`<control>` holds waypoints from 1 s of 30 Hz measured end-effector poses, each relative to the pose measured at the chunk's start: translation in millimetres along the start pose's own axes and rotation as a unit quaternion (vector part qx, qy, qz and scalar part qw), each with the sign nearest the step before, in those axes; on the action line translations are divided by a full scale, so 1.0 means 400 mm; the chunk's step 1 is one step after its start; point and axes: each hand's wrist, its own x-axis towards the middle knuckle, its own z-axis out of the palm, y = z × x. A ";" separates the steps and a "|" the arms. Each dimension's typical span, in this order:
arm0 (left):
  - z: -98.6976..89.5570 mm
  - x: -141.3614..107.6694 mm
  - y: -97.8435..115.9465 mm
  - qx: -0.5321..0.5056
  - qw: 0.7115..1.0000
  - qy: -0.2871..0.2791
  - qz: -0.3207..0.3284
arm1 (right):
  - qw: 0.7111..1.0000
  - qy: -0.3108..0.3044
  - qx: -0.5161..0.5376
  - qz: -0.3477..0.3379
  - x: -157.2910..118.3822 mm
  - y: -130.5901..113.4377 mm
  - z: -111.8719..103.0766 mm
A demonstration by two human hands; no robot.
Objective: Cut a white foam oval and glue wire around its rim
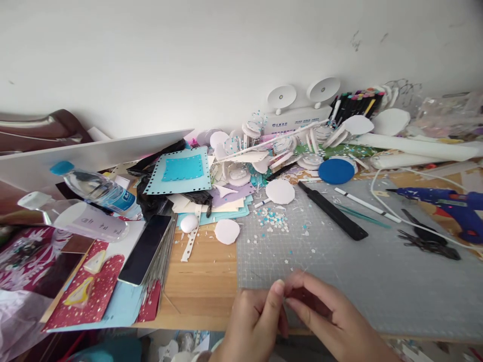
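My left hand is closed in a pinch, thumb pressed on the curled fingers, at the front edge of the grey cutting mat. Touching it from the right, my right hand pinches at the same spot with thumb and fingertips. Whatever lies between the fingertips is too small to make out. Beyond the hands, small white and blue star pieces are scattered on the mat, near a white scalloped paper disc. A second white disc rests at the mat's left edge.
A blue glue gun with a white cable lies at the right, near a black cutter and tweezers. Left are a phone, a water bottle and stacked papers. White paper pieces crowd the back by the wall.
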 end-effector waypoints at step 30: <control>-0.003 -0.009 0.019 -0.034 0.988 0.119 0.089 | 0.999 0.023 0.007 0.023 0.002 0.016 -0.004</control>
